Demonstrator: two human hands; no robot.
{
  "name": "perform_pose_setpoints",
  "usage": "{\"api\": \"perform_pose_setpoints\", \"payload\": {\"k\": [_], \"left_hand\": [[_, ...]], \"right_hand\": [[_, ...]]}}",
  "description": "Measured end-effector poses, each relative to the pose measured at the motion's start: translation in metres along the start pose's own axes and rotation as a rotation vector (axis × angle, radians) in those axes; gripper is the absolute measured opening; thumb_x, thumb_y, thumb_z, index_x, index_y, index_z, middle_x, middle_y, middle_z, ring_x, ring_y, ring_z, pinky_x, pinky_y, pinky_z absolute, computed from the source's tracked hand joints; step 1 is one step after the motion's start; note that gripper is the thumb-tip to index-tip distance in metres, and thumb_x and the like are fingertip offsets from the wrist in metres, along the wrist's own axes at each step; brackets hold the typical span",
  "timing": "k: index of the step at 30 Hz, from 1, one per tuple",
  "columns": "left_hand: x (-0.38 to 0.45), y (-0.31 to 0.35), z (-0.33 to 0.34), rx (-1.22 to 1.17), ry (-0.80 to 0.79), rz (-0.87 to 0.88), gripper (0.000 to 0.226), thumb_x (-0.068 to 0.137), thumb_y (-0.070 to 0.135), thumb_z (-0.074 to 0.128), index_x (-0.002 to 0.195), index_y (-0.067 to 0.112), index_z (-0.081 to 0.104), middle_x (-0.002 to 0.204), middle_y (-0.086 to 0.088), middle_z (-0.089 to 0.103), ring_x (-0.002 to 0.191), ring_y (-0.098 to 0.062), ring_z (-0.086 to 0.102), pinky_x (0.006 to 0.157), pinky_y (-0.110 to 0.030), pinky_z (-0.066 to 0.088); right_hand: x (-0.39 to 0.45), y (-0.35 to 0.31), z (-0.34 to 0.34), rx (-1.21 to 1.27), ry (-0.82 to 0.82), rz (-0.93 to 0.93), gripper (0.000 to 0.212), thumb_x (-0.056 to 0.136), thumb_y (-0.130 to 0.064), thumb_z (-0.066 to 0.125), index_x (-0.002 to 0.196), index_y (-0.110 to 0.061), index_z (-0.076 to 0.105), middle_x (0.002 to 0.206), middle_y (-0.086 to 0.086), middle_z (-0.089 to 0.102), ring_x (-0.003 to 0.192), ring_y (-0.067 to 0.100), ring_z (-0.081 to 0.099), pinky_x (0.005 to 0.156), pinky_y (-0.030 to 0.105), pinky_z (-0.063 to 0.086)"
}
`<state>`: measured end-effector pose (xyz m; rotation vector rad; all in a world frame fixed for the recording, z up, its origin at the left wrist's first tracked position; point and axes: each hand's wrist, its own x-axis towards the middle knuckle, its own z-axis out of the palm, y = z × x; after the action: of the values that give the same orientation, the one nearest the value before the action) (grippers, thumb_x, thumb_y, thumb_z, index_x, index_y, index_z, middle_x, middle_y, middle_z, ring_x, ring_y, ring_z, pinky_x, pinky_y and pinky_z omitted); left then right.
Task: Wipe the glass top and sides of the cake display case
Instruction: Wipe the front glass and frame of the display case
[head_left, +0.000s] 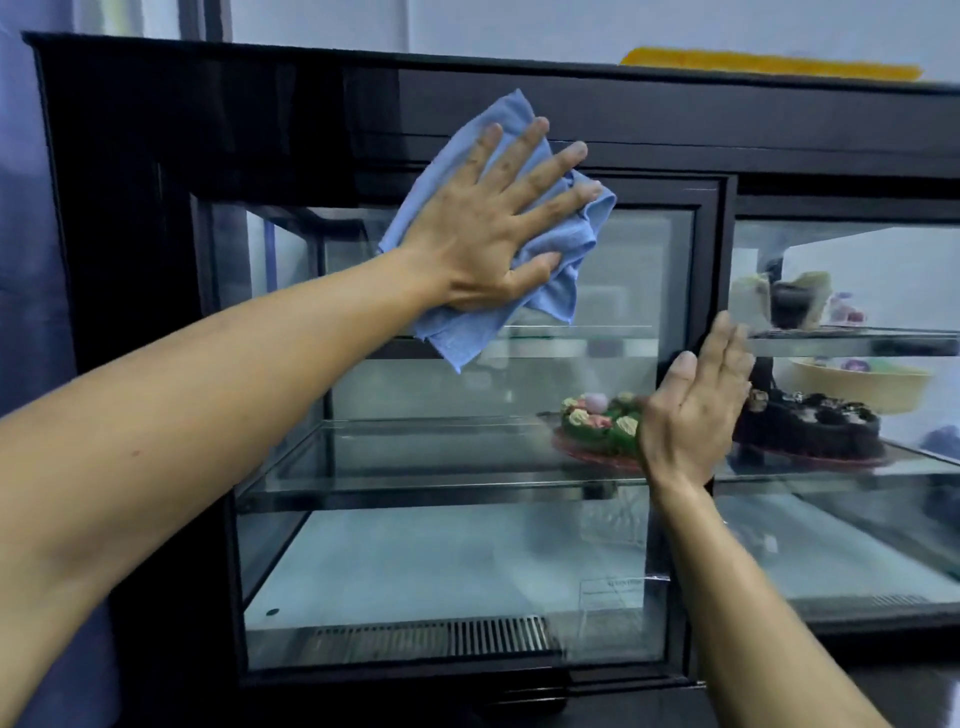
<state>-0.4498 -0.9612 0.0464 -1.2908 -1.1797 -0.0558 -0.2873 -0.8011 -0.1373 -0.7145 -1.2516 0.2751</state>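
Blue microfibre cloth (498, 228) is lying crumpled under your left hand (498, 218), and you are pressing it flat against the upper part of the cake display case (130, 208), where the black top band is meeting the glass door (467, 545). Your fingers (540, 171) are spreading wide and straight over the cloth, with the thumb lying along its lower edge; part of the cloth is hanging below your palm in front of the glass.

Your right hand (696, 410) is holding nothing. Its fingers are lying straight and close together, and it is sitting at the black vertical frame (719, 322) between the two glass doors, though whether it is actually touching the frame or the glass is not clear. The two hands are working well apart, the left high, the right lower and further right.

Inside, a green cake with pink and cream flowers (597, 426) is sitting on the glass shelf (415, 467) just left of your right hand. A dark chocolate cake (815, 426) is sitting on the same level behind the right door, with a pale round cake (862, 384) behind it. A cut slice (784, 301) is resting on the upper shelf (857, 340). Something yellow (769, 65) is lying on top of the case.
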Motion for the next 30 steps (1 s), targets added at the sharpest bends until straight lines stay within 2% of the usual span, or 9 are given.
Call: {"api": "perform_pose_setpoints", "payload": {"k": [5,8,12,15,18,22,24,27,30], "left_hand": [[0.025,0.02,-0.005,-0.008,-0.054,0.094,0.068,0.106,0.059,0.019,0.168,0.031,0.009,0.175,-0.007,0.006,0.16,-0.041,0.003,0.127,-0.063,0.005],[-0.007,0.042,0.005,-0.03,-0.037,0.108,0.069,0.106,0.058,0.025,0.168,0.03,0.012,0.175,-0.007,0.008,0.16,-0.041,0.003,0.127,-0.062,0.006],[-0.07,0.096,0.017,-0.091,-0.066,0.108,0.07,0.105,0.056,0.032,0.167,0.028,0.017,0.174,-0.007,0.012,0.16,-0.041,0.003,0.127,-0.062,0.009],[-0.126,0.143,0.031,-0.154,-0.095,0.173,0.072,0.103,0.056,0.039,0.167,0.028,0.021,0.174,-0.006,0.013,0.16,-0.039,0.005,0.127,-0.061,0.009],[-0.181,0.19,0.042,-0.177,-0.18,0.379,0.072,0.103,0.055,0.042,0.167,0.03,0.021,0.175,-0.003,0.012,0.161,-0.034,0.006,0.129,-0.058,0.006],[-0.173,0.177,0.044,-0.21,-0.206,0.556,0.064,0.105,0.052,0.047,0.164,0.032,0.031,0.173,0.0,0.02,0.161,-0.029,0.01,0.13,-0.053,0.001],[-0.135,0.148,0.038,-0.191,-0.142,0.476,0.062,0.105,0.054,0.044,0.162,0.034,0.034,0.172,-0.001,0.022,0.16,-0.032,0.014,0.13,-0.056,0.002],[-0.053,0.09,0.023,-0.125,-0.048,0.249,0.06,0.107,0.058,0.03,0.163,0.038,0.029,0.173,-0.003,0.021,0.159,-0.038,0.014,0.128,-0.062,0.008],[0.011,0.053,0.005,-0.076,-0.039,0.133,0.06,0.108,0.059,0.026,0.164,0.039,0.024,0.174,-0.003,0.018,0.16,-0.038,0.011,0.127,-0.063,0.007]], "right_hand": [[0.01,0.016,-0.015,-0.032,-0.181,-0.179,0.055,0.111,-0.038,0.025,0.164,-0.031,0.012,0.173,0.002,0.001,0.159,0.024,0.0,0.129,0.043,0.0],[0.029,0.039,-0.031,-0.206,-0.272,-0.397,0.058,0.11,-0.046,0.02,0.165,-0.032,0.006,0.172,0.001,-0.007,0.159,0.025,-0.007,0.128,0.04,-0.005],[0.053,0.052,-0.043,-0.34,-0.351,-0.634,0.06,0.11,-0.045,0.018,0.164,-0.024,0.004,0.172,0.001,-0.003,0.159,0.025,-0.004,0.129,0.042,-0.002],[0.053,0.05,-0.043,-0.333,-0.386,-0.628,0.06,0.11,-0.045,0.014,0.164,-0.021,0.005,0.173,0.0,0.0,0.159,0.022,-0.003,0.129,0.038,-0.005],[0.049,0.049,-0.044,-0.318,-0.41,-0.576,0.06,0.109,-0.047,0.01,0.164,-0.025,0.002,0.173,-0.004,-0.002,0.159,0.02,-0.005,0.128,0.036,-0.006],[0.046,0.051,-0.045,-0.264,-0.441,-0.547,0.059,0.11,-0.045,0.013,0.165,-0.026,0.002,0.173,-0.005,-0.003,0.159,0.017,-0.007,0.129,0.043,0.002],[0.046,0.051,-0.045,-0.246,-0.448,-0.55,0.058,0.11,-0.044,0.014,0.164,-0.026,0.0,0.173,-0.005,-0.004,0.159,0.016,-0.007,0.129,0.044,0.003],[0.046,0.052,-0.044,-0.233,-0.45,-0.545,0.057,0.111,-0.044,0.015,0.163,-0.029,-0.003,0.172,-0.01,-0.008,0.158,0.014,-0.008,0.129,0.042,0.002],[0.044,0.054,-0.041,-0.09,-0.49,-0.441,0.056,0.113,-0.039,0.018,0.164,-0.028,-0.002,0.17,-0.015,-0.013,0.157,0.007,-0.011,0.128,0.032,-0.005]]}}
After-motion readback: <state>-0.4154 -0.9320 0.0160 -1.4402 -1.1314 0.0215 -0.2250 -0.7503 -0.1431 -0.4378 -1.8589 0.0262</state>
